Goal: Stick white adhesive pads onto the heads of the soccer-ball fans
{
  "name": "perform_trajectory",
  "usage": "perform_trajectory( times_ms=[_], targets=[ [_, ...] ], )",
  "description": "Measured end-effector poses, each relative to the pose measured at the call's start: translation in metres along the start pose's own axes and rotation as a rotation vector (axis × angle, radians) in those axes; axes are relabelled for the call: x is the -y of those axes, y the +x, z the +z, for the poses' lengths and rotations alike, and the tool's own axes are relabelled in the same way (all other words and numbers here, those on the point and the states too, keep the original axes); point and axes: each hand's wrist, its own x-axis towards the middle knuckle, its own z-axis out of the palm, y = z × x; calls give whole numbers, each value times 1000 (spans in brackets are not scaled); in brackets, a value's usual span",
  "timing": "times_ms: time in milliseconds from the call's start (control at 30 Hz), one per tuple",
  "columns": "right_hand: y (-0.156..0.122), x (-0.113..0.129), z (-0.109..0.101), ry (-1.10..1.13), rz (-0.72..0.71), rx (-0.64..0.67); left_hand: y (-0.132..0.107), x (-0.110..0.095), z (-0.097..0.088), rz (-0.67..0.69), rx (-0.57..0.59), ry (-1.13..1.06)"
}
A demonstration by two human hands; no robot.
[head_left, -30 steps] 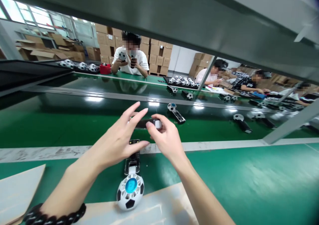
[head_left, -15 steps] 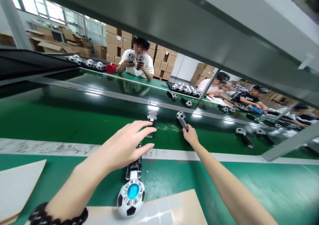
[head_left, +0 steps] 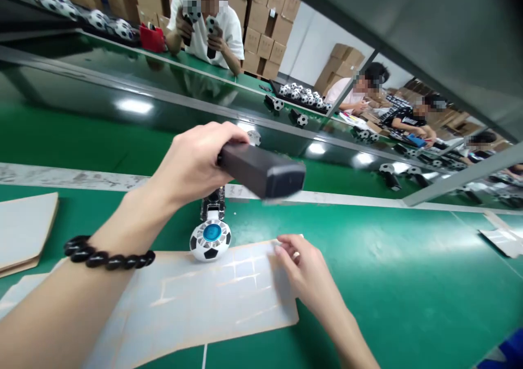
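Observation:
My left hand (head_left: 200, 159), with a black bead bracelet at its wrist, is closed around a handheld fan. The fan's black handle (head_left: 261, 170) points right toward me; its head is hidden behind my hand. Below, a football-patterned fan (head_left: 210, 241) with a blue centre and an opened handle showing its inside lies with its head on the edge of a pale sticker sheet (head_left: 196, 298). My right hand (head_left: 302, 265) is at that sheet's upper right corner, thumb and fingertips brought together. Whatever they pinch is too small to make out.
Behind the mat runs a green belt (head_left: 102, 140) carrying several football fans, one ball head (head_left: 254, 137) just behind my left hand. More sheets (head_left: 26, 227) lie at left. Co-workers sit across, one (head_left: 204, 25) holding two fans. A slanted metal post (head_left: 441, 181) stands at right.
My right hand has come back from the belt to the sheet and no longer holds the fan. My left hand, open before, now grips a fan handle. The view has tilted down.

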Motion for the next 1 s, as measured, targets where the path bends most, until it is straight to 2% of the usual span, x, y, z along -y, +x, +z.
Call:
perform_trajectory(
  times_ms=[100, 167, 267, 367, 467, 633, 833, 933, 1000],
  targets=[
    [-2, -19, 16, -172, 20, -110, 1, -5, 4, -190, -39, -204],
    [-1, -22, 23, -234, 16, -135, 2, -9, 6, -257, -76, -359],
    [0, -21, 25, -275, 16, -113, 4, -13, 8, -366, -149, -455],
    [3, -20, 22, -283, 28, -96, 6, -12, 8, -470, -276, -628],
    [6, -20, 19, -269, 49, -83, 9, -8, 7, -501, -376, -796],
    [11, -21, 17, -193, 69, -26, 9, -4, 5, -470, -345, -701],
    [7, -20, -5, 76, 49, 55, -1, -18, 2, -354, -435, -557],
    [11, -5, -20, 199, 36, 123, -5, -28, 0, -215, -404, -478],
    [15, 18, -29, 286, 49, 138, -6, -33, -3, -76, -351, -401]
  ],
)
